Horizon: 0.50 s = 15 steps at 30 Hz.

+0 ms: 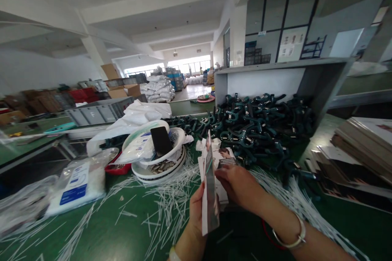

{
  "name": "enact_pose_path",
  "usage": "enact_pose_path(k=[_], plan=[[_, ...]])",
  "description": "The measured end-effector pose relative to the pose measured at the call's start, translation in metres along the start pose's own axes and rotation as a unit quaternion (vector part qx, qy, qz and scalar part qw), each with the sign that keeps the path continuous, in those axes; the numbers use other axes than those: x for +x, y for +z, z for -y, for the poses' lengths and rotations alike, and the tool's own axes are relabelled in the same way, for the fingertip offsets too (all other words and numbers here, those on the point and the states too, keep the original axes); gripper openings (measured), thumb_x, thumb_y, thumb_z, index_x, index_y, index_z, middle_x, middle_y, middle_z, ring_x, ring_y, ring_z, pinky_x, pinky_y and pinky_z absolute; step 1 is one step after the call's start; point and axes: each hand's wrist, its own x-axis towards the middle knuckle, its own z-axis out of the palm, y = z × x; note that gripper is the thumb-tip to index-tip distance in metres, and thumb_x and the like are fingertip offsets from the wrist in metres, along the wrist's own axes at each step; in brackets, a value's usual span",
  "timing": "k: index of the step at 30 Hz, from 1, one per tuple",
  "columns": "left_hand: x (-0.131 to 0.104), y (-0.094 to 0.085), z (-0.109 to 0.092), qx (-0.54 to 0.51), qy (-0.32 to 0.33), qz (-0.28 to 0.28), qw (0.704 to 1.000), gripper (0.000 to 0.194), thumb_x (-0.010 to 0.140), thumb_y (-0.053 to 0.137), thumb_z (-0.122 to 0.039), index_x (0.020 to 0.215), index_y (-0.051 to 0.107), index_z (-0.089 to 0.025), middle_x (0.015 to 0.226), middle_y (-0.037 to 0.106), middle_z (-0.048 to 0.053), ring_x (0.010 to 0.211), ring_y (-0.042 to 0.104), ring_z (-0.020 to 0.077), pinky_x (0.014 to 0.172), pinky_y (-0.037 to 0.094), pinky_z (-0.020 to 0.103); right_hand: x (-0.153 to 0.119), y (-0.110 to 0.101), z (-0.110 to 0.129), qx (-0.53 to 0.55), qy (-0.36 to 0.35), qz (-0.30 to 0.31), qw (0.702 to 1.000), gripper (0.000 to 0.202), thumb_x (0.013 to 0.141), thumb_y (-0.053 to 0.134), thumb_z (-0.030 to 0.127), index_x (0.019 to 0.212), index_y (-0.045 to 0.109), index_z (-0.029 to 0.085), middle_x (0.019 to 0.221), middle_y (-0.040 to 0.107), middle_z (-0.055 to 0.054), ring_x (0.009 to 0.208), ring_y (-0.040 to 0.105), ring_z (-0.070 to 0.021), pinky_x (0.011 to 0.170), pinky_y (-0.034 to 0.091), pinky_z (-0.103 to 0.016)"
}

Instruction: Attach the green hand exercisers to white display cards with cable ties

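Observation:
Upright in my left hand [197,208] is a printed cardboard card [210,200], seen nearly edge-on, with the thumb and fingers closed on its lower left side. My right hand [237,183] is at the card's right face, its fingers bent and pinched together; what lies between them is hidden. Just behind the fingers, another printed panel [225,155] with a picture of a person shows; whether it joins the held card I cannot tell. Past it lies a heap of dark green and black plastic spring clamps [248,118].
Thin white plastic strips [174,204] lie scattered over the green table [104,236]. Left of my hands, stacked round bowls [159,175] hold metal parts, a bag and a black phone [161,140]. A bagged white pack [76,185] lies further left. Stacked printed cards [361,151] stand right.

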Motion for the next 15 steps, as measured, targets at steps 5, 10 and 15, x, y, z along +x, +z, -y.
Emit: enact_pose_path(k=[5, 10, 15], plan=[[-0.001, -0.013, 0.0, -0.017, 0.053, -0.056, 0.997, 0.016, 0.068, 0.072, -0.034, 0.079, 0.066, -0.023, 0.068, 0.065, -0.001, 0.041, 0.043, 0.0029, 0.031, 0.024, 0.011, 0.002, -0.003, 0.008, -0.06, -0.035, 0.031, 0.997, 0.021, 0.081, 0.046, 0.012, 0.086, 0.066, 0.015, 0.086, 0.064, -0.01, 0.077, 0.06, -0.0187, 0.061, 0.036, -0.025], [-0.002, -0.018, -0.002, 0.006, 0.079, -0.084, 0.993, 0.018, 0.069, 0.071, -0.038, 0.081, 0.068, -0.025, 0.077, 0.067, 0.001, 0.046, 0.045, 0.0041, 0.033, 0.027, 0.012, -0.001, -0.007, 0.008, -0.053, -0.081, 0.026, 0.995, 0.026, 0.08, 0.048, 0.013, 0.099, 0.065, 0.019, 0.085, 0.062, -0.008, 0.075, 0.058, -0.0175, 0.059, 0.034, -0.025], [-0.002, -0.017, -0.002, -0.065, 0.049, -0.07, 0.994, 0.01, 0.077, 0.064, -0.031, 0.083, 0.067, -0.023, 0.08, 0.069, 0.001, 0.049, 0.05, 0.0042, 0.037, 0.032, 0.012, 0.0, -0.007, 0.007, -0.051, -0.074, 0.015, 0.996, 0.027, 0.08, 0.047, 0.013, 0.099, 0.064, 0.02, 0.085, 0.062, -0.008, 0.076, 0.058, -0.0181, 0.059, 0.033, -0.026]])
